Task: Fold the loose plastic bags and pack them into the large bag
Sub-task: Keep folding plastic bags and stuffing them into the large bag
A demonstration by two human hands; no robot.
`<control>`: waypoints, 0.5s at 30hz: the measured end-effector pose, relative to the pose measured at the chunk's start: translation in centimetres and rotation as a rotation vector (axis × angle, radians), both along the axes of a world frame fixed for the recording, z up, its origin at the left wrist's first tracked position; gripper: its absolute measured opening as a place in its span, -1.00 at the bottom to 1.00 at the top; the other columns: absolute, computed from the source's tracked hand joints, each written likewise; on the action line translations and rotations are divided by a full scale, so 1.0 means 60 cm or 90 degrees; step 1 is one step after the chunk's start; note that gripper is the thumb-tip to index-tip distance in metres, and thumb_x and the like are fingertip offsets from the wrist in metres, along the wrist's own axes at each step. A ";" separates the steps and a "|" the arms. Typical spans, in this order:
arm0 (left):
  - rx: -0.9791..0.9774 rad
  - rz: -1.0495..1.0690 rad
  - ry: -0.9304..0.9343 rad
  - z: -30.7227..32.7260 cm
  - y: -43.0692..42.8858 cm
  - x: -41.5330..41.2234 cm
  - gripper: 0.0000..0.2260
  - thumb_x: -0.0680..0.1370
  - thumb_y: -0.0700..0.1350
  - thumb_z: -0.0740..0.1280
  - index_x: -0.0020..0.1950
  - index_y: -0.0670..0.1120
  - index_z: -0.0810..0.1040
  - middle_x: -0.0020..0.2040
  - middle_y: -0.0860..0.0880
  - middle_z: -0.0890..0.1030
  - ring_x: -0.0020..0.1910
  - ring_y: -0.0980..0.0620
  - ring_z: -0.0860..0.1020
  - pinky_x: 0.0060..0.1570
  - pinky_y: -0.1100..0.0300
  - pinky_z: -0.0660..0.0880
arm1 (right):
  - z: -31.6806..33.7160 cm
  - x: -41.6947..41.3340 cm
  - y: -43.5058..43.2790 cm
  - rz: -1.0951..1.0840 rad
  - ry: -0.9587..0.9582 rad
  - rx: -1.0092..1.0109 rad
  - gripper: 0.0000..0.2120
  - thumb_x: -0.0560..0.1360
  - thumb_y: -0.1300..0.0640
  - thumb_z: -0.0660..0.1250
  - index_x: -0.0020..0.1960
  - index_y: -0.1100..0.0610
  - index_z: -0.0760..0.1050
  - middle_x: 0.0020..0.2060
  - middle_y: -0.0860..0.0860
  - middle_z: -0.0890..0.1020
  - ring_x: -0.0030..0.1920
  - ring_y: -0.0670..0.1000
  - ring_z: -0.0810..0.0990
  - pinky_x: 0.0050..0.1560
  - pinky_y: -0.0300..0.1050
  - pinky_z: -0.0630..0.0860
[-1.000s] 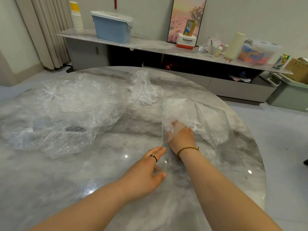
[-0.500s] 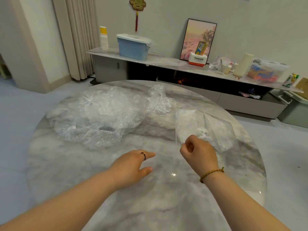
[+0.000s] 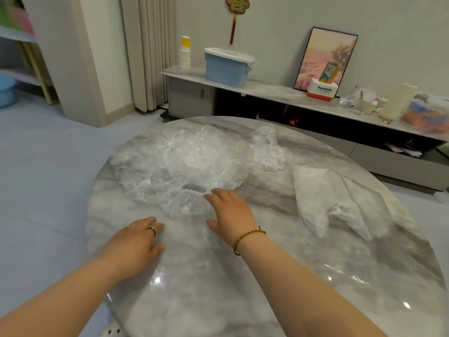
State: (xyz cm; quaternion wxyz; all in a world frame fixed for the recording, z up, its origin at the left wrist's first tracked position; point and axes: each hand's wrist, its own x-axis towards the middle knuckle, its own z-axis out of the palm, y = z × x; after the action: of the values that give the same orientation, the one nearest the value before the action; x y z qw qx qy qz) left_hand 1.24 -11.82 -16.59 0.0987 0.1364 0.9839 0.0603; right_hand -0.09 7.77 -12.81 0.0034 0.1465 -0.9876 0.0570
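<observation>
Bags: heap of clear bags [image 3: 179,166] on the far left of the table [image 3: 218,300]; flattened bag [image 3: 325,198] apart at right.
Right hand [image 3: 233,212]: fingers spread, tips at heap's near edge, gripping nothing.
Left hand [image 3: 136,239]: flat on table, empty.
Handling: probably light, limp, slippery; pinch a loose edge.
Writing: "Panasonic" on red-white box [image 3: 323,90].

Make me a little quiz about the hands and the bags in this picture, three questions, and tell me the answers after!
1. True or false: the right hand grips a bag.
2. On the table lie a big crumpled heap, a small crumpled bag and a flattened bag. Which is farthest right? A the heap, B the small crumpled bag, C the flattened bag.
3. Fill in: the braided bracelet is on the ____ wrist.
Key: 1 false, its fingers are spread and hold nothing; 2 C; 3 right.
</observation>
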 end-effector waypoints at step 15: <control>0.010 0.007 0.058 0.000 -0.011 -0.004 -0.43 0.59 0.17 0.06 0.51 0.02 -0.06 0.53 0.07 -0.05 0.49 0.10 0.04 0.42 0.23 -0.06 | 0.054 -0.092 -0.007 -0.189 0.279 -0.265 -0.78 0.56 0.16 0.18 0.11 0.15 0.56 0.11 0.01 0.57 0.14 0.07 0.40 0.11 -0.16 0.30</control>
State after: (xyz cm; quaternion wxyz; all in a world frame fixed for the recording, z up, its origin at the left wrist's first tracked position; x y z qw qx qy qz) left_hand 0.98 -12.46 -16.60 0.0520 0.1347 0.9875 0.0623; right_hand -5.60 7.33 -9.57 0.2539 0.0059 -0.9411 0.2232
